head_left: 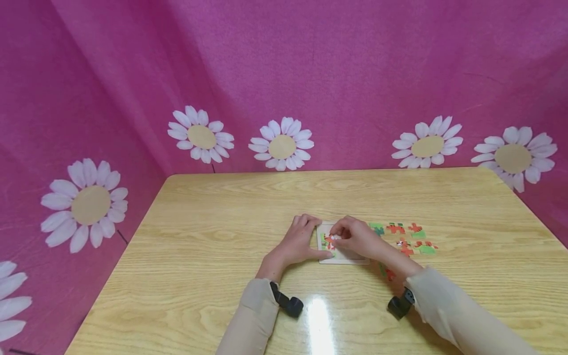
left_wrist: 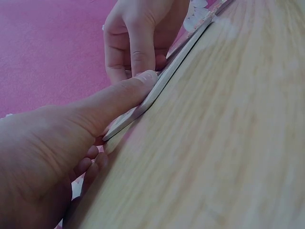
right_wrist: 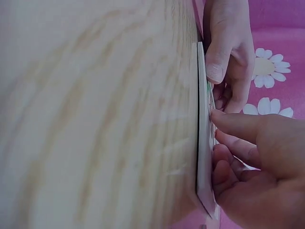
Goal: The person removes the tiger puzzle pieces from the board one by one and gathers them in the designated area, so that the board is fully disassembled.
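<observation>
A small pale puzzle board [head_left: 343,261] lies on the table, with a few orange, white and green pieces in its left part. My left hand [head_left: 298,244] grips the board's left side, its thumb [left_wrist: 138,83] on the front rim and its fingers round towards the far corner. Over the board, my right hand [head_left: 358,239] pinches a puzzle piece [head_left: 330,238] between thumb and fingers, down at the board's surface. The fingers largely cover this piece. In the right wrist view, the board [right_wrist: 204,143] shows edge-on and both hands meet close above it.
Several loose puzzle pieces [head_left: 417,230] in orange and green lie right of the board, some partly behind the right forearm. The wooden table [head_left: 199,256] runs back to a pink curtain [head_left: 337,74] with daisies. Each wrist wears a black camera [head_left: 290,305].
</observation>
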Action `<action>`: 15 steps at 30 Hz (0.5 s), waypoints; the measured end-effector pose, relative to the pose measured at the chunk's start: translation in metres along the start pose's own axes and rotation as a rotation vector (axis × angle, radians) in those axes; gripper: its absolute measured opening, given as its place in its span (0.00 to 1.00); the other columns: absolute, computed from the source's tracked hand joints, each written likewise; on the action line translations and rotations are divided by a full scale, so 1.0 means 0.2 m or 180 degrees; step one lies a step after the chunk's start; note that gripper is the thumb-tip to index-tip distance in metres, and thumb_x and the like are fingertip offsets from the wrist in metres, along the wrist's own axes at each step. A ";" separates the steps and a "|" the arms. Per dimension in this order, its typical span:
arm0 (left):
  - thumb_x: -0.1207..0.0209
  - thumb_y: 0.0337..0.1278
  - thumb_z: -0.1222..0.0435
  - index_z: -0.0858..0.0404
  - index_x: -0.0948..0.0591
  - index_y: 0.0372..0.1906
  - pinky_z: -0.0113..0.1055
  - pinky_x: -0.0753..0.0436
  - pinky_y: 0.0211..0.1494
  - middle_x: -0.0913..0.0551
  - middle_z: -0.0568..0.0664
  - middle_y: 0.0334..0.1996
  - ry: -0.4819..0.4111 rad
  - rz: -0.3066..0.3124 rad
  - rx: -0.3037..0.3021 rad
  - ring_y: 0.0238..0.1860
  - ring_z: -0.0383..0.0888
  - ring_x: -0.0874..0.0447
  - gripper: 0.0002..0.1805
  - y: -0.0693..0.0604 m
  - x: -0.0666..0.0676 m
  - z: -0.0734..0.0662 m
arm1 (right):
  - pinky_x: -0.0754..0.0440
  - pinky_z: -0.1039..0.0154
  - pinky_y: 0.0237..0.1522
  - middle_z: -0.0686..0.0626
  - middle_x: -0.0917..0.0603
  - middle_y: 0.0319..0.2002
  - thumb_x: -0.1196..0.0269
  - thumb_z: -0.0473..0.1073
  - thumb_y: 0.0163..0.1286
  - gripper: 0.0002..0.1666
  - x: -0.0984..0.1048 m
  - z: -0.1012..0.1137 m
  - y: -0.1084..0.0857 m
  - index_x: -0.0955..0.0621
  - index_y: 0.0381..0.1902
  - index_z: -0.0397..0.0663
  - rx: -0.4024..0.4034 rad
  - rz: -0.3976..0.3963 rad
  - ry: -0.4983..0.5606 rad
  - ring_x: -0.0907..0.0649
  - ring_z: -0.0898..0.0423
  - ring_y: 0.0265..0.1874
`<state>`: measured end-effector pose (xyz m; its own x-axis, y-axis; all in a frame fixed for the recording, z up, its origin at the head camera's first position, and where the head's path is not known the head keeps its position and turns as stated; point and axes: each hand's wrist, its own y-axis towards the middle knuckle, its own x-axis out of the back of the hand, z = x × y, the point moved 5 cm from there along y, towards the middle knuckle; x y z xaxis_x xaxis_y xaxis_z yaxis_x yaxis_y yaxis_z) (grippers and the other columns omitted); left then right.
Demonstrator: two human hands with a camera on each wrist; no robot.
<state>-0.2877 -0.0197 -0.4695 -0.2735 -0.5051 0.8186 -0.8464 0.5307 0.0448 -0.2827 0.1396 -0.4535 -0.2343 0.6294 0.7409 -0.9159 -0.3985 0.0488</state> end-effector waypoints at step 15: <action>0.29 0.45 0.44 0.61 0.32 0.68 0.38 0.31 0.70 0.32 0.49 0.60 0.0014 0.0001 0.0021 0.62 0.44 0.38 0.47 0.00 0.00 0.00 | 0.24 0.72 0.32 0.47 0.19 0.32 0.36 0.31 0.64 0.08 -0.02 0.03 -0.02 0.23 0.40 0.39 0.0078 -0.0141 0.0139 0.24 0.59 0.31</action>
<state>-0.2876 -0.0201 -0.4697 -0.2719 -0.5020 0.8211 -0.8493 0.5264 0.0406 -0.2760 0.1339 -0.4527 -0.2083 0.6750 0.7078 -0.9175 -0.3856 0.0977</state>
